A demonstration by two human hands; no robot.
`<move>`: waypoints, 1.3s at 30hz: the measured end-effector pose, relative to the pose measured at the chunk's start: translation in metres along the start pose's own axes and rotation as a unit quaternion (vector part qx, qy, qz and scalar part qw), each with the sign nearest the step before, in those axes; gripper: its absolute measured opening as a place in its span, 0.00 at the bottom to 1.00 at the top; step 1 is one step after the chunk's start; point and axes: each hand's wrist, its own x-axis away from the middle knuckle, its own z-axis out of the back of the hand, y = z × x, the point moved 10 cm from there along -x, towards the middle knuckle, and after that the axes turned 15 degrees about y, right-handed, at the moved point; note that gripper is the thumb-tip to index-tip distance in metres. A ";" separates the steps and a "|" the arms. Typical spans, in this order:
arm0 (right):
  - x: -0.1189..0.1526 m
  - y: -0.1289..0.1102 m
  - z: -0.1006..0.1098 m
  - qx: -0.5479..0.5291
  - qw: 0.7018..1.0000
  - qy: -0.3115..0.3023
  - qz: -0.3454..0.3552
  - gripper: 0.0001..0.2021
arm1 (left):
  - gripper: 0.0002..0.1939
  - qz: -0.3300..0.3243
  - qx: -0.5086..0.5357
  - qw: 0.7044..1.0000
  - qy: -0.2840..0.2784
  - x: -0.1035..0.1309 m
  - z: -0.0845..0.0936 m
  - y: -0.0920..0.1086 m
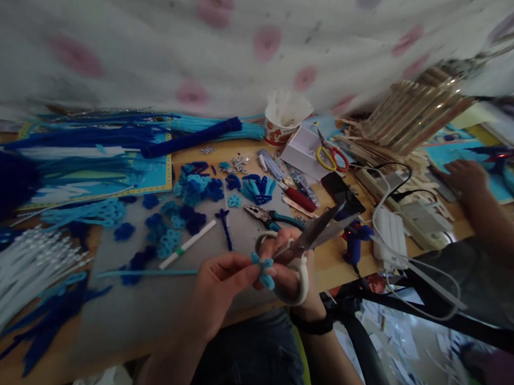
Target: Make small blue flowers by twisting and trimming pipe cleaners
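Note:
Between the thumb and fingers of my left hand (220,289) is a small light-blue pipe cleaner flower (266,270). A length of light-blue pipe cleaner (156,272) runs out to the left behind that hand. My right hand (293,276) is closed on white-handled scissors (313,234), their blades parted and pointing up and away. The right fingertips also touch the flower, so both hands meet over the near edge of the grey mat (114,317). Dark-blue and light-blue pipe cleaner flowers (169,242) lie on the mat beyond, beside a white pen (188,244).
Pliers (273,218), a phone (341,195) and a blue glue gun (354,242) lie ahead and to the right. Cables cross near a power strip (388,241). Bundled pipe cleaners (97,171) cover the left. Another person's hand (467,179) rests at the far right.

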 end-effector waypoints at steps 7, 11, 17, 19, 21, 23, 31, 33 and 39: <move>0.005 -0.009 -0.005 -0.012 1.000 -0.004 0.018 0.22 | 0.14 0.012 0.018 0.999 -0.030 0.007 -0.011 -0.003; 0.006 -0.013 -0.004 0.000 1.000 0.012 0.014 0.24 | 0.14 0.023 0.027 0.999 -0.031 0.007 -0.013 -0.007; 0.004 -0.019 0.000 0.005 0.999 0.023 0.044 0.23 | 0.14 0.028 0.043 0.998 -0.034 0.006 -0.017 -0.011; 0.005 -0.021 -0.002 0.001 0.999 0.013 0.051 0.22 | 0.13 0.028 0.051 0.998 -0.034 0.007 -0.018 -0.011; 0.005 -0.021 -0.005 0.003 0.999 0.007 0.054 0.22 | 0.12 0.027 0.052 0.998 -0.039 0.009 -0.019 -0.011; 0.005 -0.020 -0.005 0.017 0.998 0.013 0.052 0.23 | 0.12 0.025 0.047 0.998 -0.037 0.010 -0.018 -0.012; -0.013 -0.050 0.033 0.073 0.975 0.134 0.164 0.21 | 0.06 -0.095 -0.026 0.988 0.119 -0.006 0.024 0.002; -0.016 -0.050 0.041 0.141 0.968 0.151 0.145 0.19 | 0.06 -0.120 -0.028 0.982 0.145 -0.008 0.031 0.009; -0.016 -0.033 0.042 0.202 0.964 0.151 0.084 0.17 | 0.05 -0.117 -0.011 0.984 0.133 -0.010 0.030 0.015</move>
